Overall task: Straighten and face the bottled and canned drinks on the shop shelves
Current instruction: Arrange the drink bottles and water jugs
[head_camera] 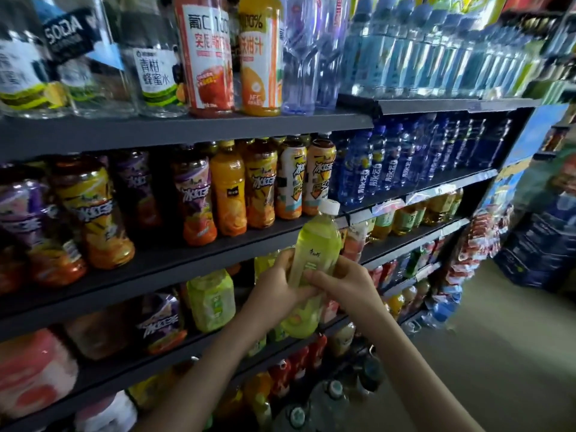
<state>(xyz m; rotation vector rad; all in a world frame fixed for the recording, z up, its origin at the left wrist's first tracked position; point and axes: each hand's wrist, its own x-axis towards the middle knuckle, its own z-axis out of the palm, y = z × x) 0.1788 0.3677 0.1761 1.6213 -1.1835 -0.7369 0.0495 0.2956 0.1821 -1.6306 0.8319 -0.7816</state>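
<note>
A yellow-green drink bottle (316, 244) with a white cap is held upright in front of the shelves, off any shelf board. My left hand (276, 289) grips its lower left side. My right hand (341, 286) holds it from the right, fingers across its label. Behind it, on the third shelf, stands another green bottle (212, 299) beside a purple-labelled tea bottle (162, 321). The shelf above carries iced-tea and orange drink bottles (229, 188) in a row.
Dark grey shelf boards (187, 129) run to the right. Blue drink bottles (374, 169) fill the right of the second shelf, clear water bottles (436, 54) the top. Red bottles (296, 366) stand low down. Stacked packs (542, 244) sit on the floor at right.
</note>
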